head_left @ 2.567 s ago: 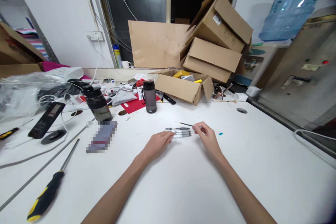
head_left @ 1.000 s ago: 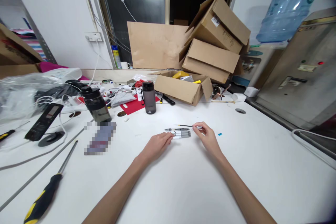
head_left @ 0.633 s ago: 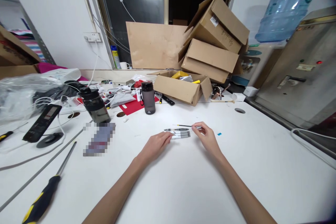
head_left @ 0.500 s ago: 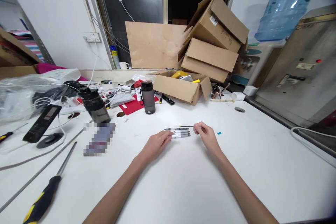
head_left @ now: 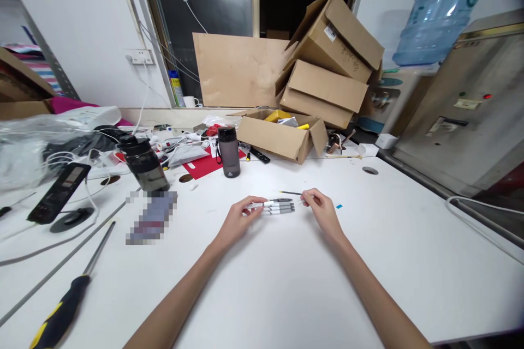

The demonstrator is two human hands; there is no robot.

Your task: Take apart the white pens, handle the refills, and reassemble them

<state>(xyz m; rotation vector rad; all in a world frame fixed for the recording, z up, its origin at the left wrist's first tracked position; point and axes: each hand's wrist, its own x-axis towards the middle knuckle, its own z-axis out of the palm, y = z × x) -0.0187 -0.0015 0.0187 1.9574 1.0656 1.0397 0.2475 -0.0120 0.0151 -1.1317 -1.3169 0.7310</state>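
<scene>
White table (head_left: 270,294), left hand (head_left: 237,219) (half-curled) touching pens (head_left: 280,209), right hand (head_left: 322,214) pinched.

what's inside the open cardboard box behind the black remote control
The open cardboard box shows a yellow item, a whitish item and a narrower yellow piece near its top. Its front wall covers anything lower.

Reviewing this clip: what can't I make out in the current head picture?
All in the head view:
- Pens: left ends hidden by the left hand.
- Small pale piece: too small to identify, partly covered by the right hand.
- Flat item: pixelated, details lost.
- Screwdriver: handle end cut off by the bottom edge.
- Open box: lower contents hidden by its front wall.
</scene>
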